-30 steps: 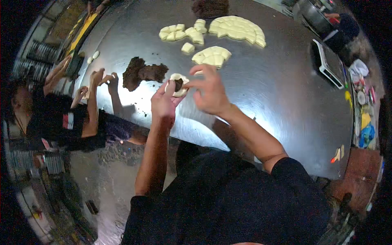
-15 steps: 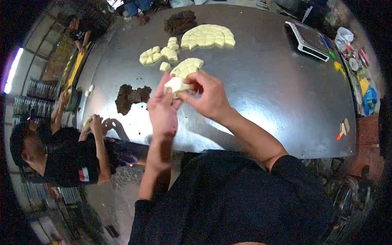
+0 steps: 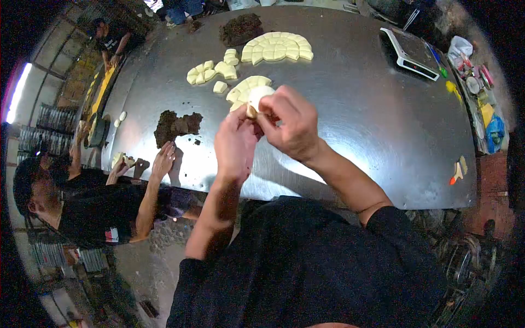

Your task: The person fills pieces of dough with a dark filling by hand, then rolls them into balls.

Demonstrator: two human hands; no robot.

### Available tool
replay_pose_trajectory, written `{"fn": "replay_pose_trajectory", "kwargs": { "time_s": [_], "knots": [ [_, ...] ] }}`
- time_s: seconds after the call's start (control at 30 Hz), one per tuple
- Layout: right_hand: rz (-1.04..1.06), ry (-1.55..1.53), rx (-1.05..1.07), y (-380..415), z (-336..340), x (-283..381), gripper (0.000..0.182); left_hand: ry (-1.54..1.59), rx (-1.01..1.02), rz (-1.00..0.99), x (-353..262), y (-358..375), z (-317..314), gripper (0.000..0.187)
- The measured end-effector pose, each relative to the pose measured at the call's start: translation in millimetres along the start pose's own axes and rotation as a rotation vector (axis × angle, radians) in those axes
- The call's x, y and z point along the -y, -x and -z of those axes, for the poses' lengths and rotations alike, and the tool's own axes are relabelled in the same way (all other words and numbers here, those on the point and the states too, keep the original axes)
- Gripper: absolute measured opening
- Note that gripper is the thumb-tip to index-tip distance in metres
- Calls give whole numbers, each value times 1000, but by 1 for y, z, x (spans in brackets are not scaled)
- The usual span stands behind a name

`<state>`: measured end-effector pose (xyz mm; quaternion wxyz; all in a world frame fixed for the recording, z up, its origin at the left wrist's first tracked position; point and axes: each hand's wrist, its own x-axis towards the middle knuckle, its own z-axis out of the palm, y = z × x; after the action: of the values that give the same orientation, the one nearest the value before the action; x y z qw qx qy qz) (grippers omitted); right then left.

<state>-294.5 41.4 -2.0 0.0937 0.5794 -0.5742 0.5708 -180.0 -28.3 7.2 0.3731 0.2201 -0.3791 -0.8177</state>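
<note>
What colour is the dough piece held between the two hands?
Pale cream dough piece, seen in the head view.

Dough pieces (image 3: 249, 87) ahead (right clear).

Dough pieces (image 3: 276, 48) behind filling heap (image 3: 176, 124), scale (image 3: 411, 53) far right.

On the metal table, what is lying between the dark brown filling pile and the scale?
In the head view, between the dark filling pile and the scale lie cut dough pieces, and both hands holding a dough ball.
</note>
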Motion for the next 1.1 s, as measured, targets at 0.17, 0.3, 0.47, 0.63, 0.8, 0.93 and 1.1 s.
{"fn": "replay_pose_trajectory", "kwargs": {
  "time_s": [0.17,0.3,0.47,0.63,0.8,0.93,1.1],
  "knots": [
    [248,13,-36,3,0,14,21,-202,-94,-32,-16,12,-12,30],
    [-122,-50,-29,14,-11,3,21,-386,53,40,-1,6,18,30],
    [189,160,75,24,-13,5,18,-445,33,38,7,6,27,31],
    [-193,-126,173,67,3,0,9,-880,-38,7,40,6,99,13],
    [-309,-97,270,76,-5,-24,10,-984,244,251,135,13,193,9],
    [-237,-165,235,41,-13,-13,17,-542,19,484,173,22,198,20],
    [48,88,4,15,-48,-2,44,-409,-330,529,132,41,191,34]
  ]
}}
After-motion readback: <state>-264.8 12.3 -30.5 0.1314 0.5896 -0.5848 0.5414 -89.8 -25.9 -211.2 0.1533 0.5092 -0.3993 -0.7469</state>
